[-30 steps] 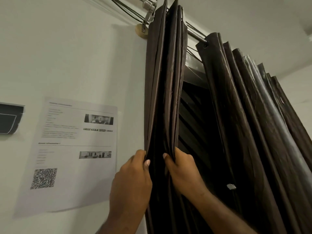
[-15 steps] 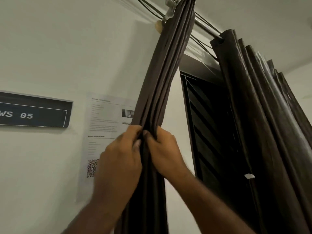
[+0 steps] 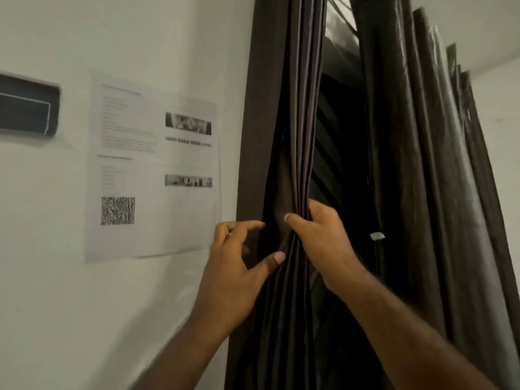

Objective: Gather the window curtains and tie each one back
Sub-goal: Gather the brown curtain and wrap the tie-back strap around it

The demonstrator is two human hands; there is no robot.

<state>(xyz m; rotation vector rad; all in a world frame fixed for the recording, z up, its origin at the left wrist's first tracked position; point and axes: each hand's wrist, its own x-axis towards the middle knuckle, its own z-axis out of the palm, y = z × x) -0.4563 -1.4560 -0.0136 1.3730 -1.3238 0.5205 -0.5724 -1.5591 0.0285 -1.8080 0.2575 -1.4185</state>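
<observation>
White wall (image 3: 56,277) at left, printed sheet (image 3: 153,170) with QR code taped on it, dark sign (image 3: 26,108) beside. Left curtain (image 3: 284,108) hangs bunched just beside sheet; right curtain (image 3: 416,164) apart, dark window between. Right hand (image 3: 323,243) grip clamped on left curtain folds. Left hand (image 3: 236,263) grip apart, thumb touching fabric.

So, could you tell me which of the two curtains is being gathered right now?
The left curtain, beside the wall notice: the right hand pinches its folds. The right curtain hangs untouched.
</observation>
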